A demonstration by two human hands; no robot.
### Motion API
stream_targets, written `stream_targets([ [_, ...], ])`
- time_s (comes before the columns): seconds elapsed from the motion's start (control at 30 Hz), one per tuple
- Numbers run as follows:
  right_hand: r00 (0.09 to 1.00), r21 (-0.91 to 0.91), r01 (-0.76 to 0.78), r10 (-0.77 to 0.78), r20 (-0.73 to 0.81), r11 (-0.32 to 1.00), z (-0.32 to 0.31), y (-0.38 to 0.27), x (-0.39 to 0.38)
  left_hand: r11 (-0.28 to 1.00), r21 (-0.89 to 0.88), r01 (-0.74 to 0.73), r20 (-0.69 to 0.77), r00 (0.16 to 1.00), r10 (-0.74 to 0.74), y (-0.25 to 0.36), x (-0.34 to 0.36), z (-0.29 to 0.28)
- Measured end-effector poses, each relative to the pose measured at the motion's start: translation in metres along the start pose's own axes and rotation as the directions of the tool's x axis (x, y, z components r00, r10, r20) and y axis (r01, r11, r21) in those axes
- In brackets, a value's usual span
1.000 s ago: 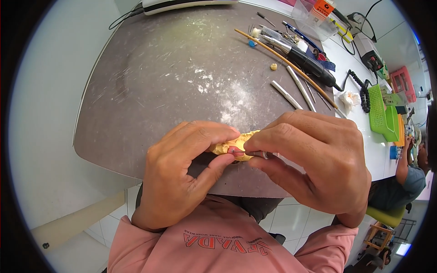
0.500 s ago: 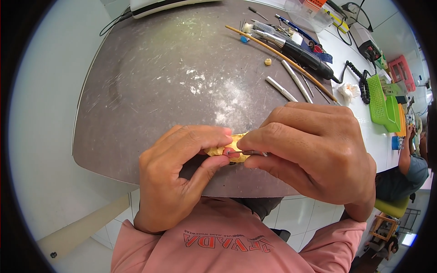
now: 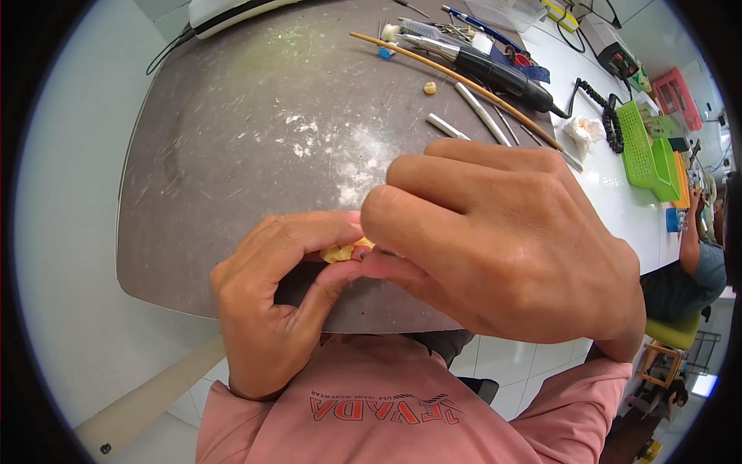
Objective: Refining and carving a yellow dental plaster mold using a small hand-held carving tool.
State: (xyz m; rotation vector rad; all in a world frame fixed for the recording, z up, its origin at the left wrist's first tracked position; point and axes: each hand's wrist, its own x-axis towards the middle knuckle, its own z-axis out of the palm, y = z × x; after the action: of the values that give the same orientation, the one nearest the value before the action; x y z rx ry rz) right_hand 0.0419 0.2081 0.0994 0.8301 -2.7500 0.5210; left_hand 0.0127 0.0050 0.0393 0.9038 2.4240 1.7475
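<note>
Over rolls your right hand (image 3: pixel 502 247), its knuckles hiding much more of the yellow cast (image 3: pixel 334 254) than half a second ago! Your left hand (image 3: pixel 263 290) keeps that cast pinched between thumb and fingers, the pink patch (image 3: pixel 361 252) just peeking out where both hands' fingers meet. Your right fingers bunch narrow, but what they grip is masked; I can't tell. Danger here: a blind push, or a loosening left pinch, could cause a slip that chips the cast.

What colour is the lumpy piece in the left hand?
The lumpy piece is yellow with a pink area; head view.
</note>
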Motion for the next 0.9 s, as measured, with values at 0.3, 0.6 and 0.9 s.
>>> stream_targets([
  [0.3, 0.998, 0.193, 0.023, -0.012, -0.058, 0.981, -0.003, 0.003, -0.004, 0.999, 0.046, 0.004, 0.014, 1.000, -0.004, 0.001, 0.000, -0.003],
  [0.6, 0.998, 0.261, -0.016, 0.029, -0.047, 0.965, -0.003, 0.006, -0.006, 0.999, 0.047, -0.008, 0.037, 0.999, 0.006, -0.001, 0.000, -0.003],
  [0.9, 0.969, 0.311, 0.033, 0.047, -0.244, 0.950, 0.007, 0.008, -0.010, 0.999, 0.021, -0.028, 0.039, 0.999, 0.027, -0.002, 0.001, -0.004],
])
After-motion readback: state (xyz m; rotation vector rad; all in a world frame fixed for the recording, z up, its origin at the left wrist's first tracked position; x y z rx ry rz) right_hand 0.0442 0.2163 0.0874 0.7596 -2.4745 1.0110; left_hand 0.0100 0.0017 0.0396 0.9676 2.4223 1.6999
